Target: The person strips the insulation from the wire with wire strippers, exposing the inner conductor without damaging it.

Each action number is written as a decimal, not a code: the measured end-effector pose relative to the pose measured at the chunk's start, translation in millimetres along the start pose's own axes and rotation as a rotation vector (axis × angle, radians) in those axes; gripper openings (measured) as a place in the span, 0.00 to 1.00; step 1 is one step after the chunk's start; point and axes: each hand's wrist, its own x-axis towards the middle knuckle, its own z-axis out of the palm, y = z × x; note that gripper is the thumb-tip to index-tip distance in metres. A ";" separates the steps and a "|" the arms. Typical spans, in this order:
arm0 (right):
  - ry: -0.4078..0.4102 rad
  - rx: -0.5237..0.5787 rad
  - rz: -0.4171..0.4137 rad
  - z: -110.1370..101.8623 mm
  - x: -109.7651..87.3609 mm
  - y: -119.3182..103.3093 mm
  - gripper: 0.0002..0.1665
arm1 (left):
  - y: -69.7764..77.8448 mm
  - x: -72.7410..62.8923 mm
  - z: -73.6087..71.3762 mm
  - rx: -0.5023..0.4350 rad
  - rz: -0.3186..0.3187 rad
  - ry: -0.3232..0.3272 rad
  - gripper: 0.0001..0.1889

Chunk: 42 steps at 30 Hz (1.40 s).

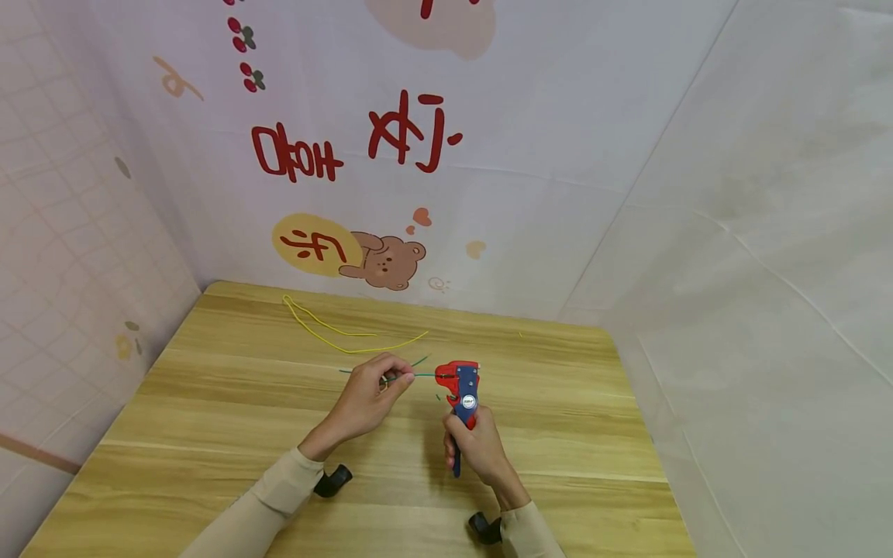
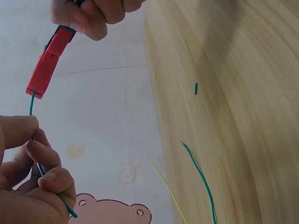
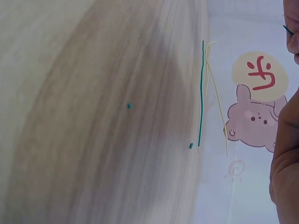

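My left hand [image 1: 370,394] pinches a green wire [image 1: 424,375] between thumb and finger. In the left wrist view, the tail of this green wire [image 2: 65,204] runs down past the other fingers. Its far end enters the red nose of a red and blue wire stripper [image 1: 466,381]. The stripper's handles are in the grip of my right hand [image 1: 477,446]. Inside the nose the wire tip is hidden. A second green wire [image 2: 202,175] lies on the table beyond the left hand. In the right wrist view the stripper cannot be seen.
A looped yellow wire [image 1: 346,351] lies towards the back of the wooden table [image 1: 558,434]. Small green offcuts [image 3: 129,106] are scattered on the wood, with a tiny yellow scrap [image 1: 520,335] further back. A printed cloth wall [image 1: 530,232] stands behind the table.
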 end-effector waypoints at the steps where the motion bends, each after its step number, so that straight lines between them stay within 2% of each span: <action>1: 0.002 -0.001 -0.003 0.1 0.3 0.1 0.18 | -0.1 0.1 0.1 0.000 0.002 0.002 0.02; 8: 0.069 -0.066 -0.031 -0.5 1.3 0.7 0.19 | 1.0 0.7 1.3 0.006 0.012 0.002 0.02; 17: 0.097 -0.092 -0.037 -0.1 1.2 -4.1 0.20 | 4.2 1.1 -0.6 -0.032 -0.008 0.005 0.02; 25: 0.095 -0.072 -0.031 0.6 1.5 -6.6 0.22 | 2.7 2.0 -2.0 -0.052 -0.014 0.006 0.02; 32: 0.089 -0.068 -0.018 0.8 0.9 -8.8 0.20 | 2.3 2.2 -3.7 -0.058 -0.011 -0.001 0.02; 42: 0.062 -0.065 -0.031 -0.5 -1.2 -7.0 0.25 | 3.8 0.7 -4.1 -0.050 -0.032 -0.014 0.02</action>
